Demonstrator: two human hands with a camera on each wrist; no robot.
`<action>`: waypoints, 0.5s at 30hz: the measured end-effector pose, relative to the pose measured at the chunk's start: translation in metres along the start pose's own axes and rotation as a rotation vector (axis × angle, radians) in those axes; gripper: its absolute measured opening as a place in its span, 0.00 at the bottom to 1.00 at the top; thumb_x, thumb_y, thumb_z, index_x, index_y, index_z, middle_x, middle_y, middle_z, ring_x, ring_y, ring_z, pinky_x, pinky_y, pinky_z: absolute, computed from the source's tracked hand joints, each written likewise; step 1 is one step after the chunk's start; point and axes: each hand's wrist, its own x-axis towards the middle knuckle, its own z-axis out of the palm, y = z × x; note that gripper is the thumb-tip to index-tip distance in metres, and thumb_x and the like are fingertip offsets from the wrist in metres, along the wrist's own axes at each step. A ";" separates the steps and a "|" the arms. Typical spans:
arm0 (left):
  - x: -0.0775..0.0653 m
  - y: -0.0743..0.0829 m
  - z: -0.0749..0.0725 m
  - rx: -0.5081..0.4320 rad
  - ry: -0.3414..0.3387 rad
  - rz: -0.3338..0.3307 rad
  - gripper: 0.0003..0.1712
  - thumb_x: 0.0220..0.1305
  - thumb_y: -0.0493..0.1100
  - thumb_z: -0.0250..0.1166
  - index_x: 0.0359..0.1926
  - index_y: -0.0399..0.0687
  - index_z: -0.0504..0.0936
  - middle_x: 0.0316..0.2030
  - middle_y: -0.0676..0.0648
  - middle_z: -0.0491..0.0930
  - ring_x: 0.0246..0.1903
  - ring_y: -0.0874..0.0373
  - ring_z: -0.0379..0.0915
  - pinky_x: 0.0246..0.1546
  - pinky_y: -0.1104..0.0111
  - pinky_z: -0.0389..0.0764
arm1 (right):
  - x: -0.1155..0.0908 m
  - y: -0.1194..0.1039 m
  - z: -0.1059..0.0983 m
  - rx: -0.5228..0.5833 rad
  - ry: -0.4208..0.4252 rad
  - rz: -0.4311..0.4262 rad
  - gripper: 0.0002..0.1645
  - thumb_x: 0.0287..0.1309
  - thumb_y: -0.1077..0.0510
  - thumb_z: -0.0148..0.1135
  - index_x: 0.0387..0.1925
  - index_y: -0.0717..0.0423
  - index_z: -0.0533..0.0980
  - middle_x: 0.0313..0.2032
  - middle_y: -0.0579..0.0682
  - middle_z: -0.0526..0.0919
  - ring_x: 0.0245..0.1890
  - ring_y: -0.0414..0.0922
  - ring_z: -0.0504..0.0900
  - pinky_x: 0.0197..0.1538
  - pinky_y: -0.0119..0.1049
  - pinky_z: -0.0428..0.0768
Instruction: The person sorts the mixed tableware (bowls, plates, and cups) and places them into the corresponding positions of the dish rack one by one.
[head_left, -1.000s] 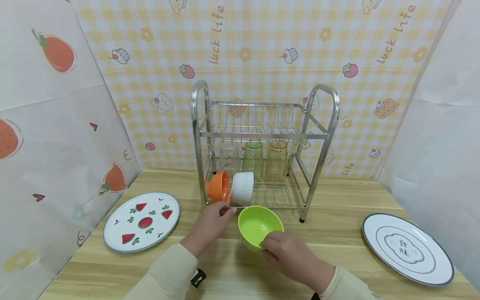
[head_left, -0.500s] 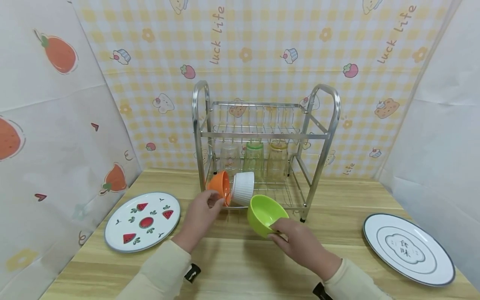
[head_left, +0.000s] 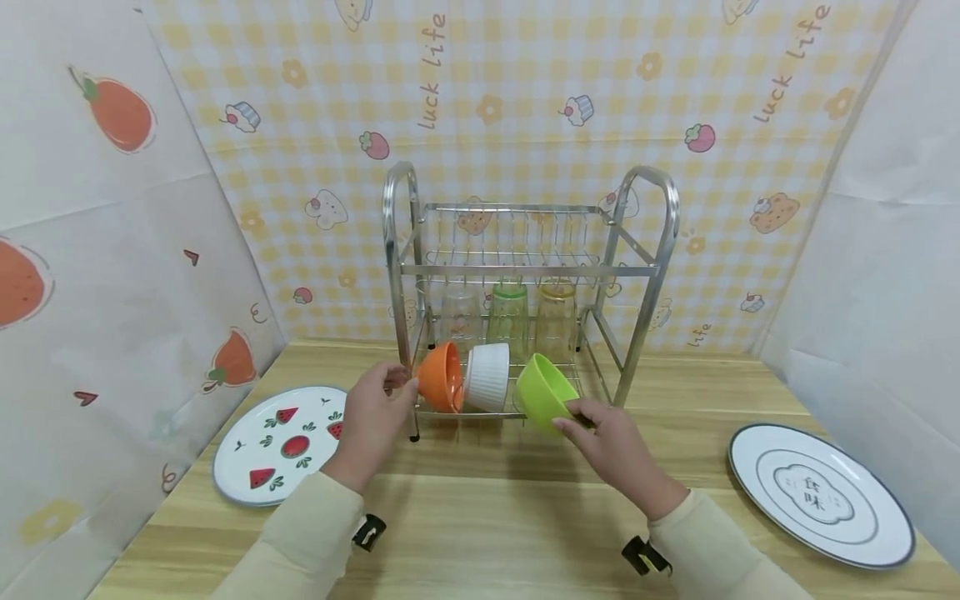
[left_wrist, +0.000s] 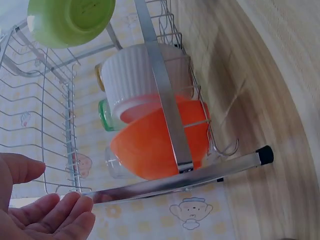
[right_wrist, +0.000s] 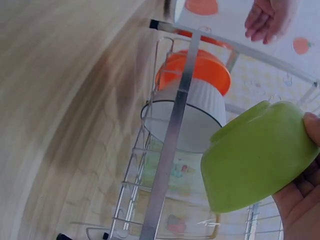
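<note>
My right hand (head_left: 615,450) pinches the rim of a lime-green bowl (head_left: 542,396), tilted on its side at the front of the metal dish rack (head_left: 528,272). In the right wrist view the green bowl (right_wrist: 260,157) shows its outside, with fingers behind it. My left hand (head_left: 375,417) is beside the rack's front left post, its fingers loosely bent and nothing between them; the left wrist view shows the same hand (left_wrist: 45,210). On the lower shelf an orange bowl (head_left: 435,377) and a white ribbed bowl (head_left: 487,377) lie on their sides, next to each other.
Three drinking glasses stand behind the bowls: a clear one (head_left: 460,312), a green-rimmed one (head_left: 508,317) and a yellow-rimmed one (head_left: 555,321). A watermelon-patterned plate (head_left: 247,446) lies at left, a white plate with a dark rim (head_left: 870,500) at right. Patterned cloth (head_left: 487,75) hangs behind.
The green bowl has moved right and up to the rack's lower shelf, turning onto its side in my right hand. My left hand has moved left, away from the bowls' front.
</note>
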 end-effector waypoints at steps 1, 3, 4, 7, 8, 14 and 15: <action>0.001 0.000 -0.001 0.001 0.004 -0.007 0.22 0.68 0.45 0.60 0.56 0.36 0.74 0.52 0.38 0.77 0.55 0.43 0.72 0.56 0.50 0.73 | 0.003 0.001 -0.001 0.019 -0.002 0.027 0.05 0.53 0.65 0.68 0.33 0.63 0.81 0.27 0.51 0.84 0.25 0.37 0.77 0.27 0.28 0.78; 0.004 -0.001 -0.002 0.002 0.011 -0.022 0.23 0.68 0.45 0.60 0.58 0.35 0.73 0.53 0.37 0.77 0.56 0.42 0.71 0.58 0.50 0.71 | 0.008 0.002 -0.002 0.056 -0.007 0.085 0.06 0.55 0.65 0.67 0.35 0.65 0.81 0.27 0.52 0.83 0.25 0.38 0.76 0.27 0.29 0.77; 0.005 -0.001 -0.002 0.008 0.015 -0.027 0.24 0.68 0.45 0.60 0.58 0.35 0.72 0.54 0.36 0.76 0.56 0.41 0.70 0.58 0.50 0.71 | 0.010 0.004 -0.002 0.072 -0.012 0.116 0.07 0.56 0.65 0.66 0.36 0.66 0.81 0.28 0.52 0.83 0.25 0.38 0.75 0.27 0.29 0.77; 0.009 -0.002 -0.002 0.020 0.026 -0.044 0.25 0.68 0.46 0.60 0.60 0.34 0.71 0.55 0.36 0.75 0.57 0.41 0.69 0.58 0.50 0.71 | 0.018 0.007 -0.001 0.119 -0.006 0.188 0.09 0.59 0.64 0.64 0.38 0.67 0.81 0.29 0.54 0.84 0.26 0.39 0.76 0.28 0.29 0.77; 0.010 -0.002 -0.002 0.026 0.029 -0.047 0.26 0.68 0.46 0.60 0.60 0.34 0.71 0.56 0.36 0.75 0.58 0.40 0.68 0.58 0.50 0.71 | 0.020 0.008 -0.001 0.133 -0.002 0.207 0.09 0.59 0.63 0.64 0.38 0.67 0.81 0.29 0.54 0.84 0.26 0.40 0.76 0.28 0.29 0.76; 0.017 -0.006 -0.002 0.046 0.047 -0.040 0.27 0.68 0.47 0.59 0.61 0.32 0.69 0.57 0.34 0.73 0.58 0.40 0.67 0.58 0.50 0.70 | 0.031 0.014 0.004 0.196 0.034 0.301 0.12 0.60 0.61 0.64 0.41 0.67 0.81 0.30 0.54 0.84 0.28 0.41 0.76 0.30 0.30 0.75; 0.018 -0.007 -0.002 0.045 0.048 -0.035 0.28 0.68 0.47 0.59 0.61 0.32 0.69 0.57 0.34 0.73 0.58 0.40 0.67 0.59 0.50 0.70 | 0.033 0.015 0.005 0.209 0.039 0.320 0.12 0.61 0.60 0.64 0.41 0.67 0.81 0.29 0.53 0.83 0.28 0.41 0.75 0.30 0.30 0.75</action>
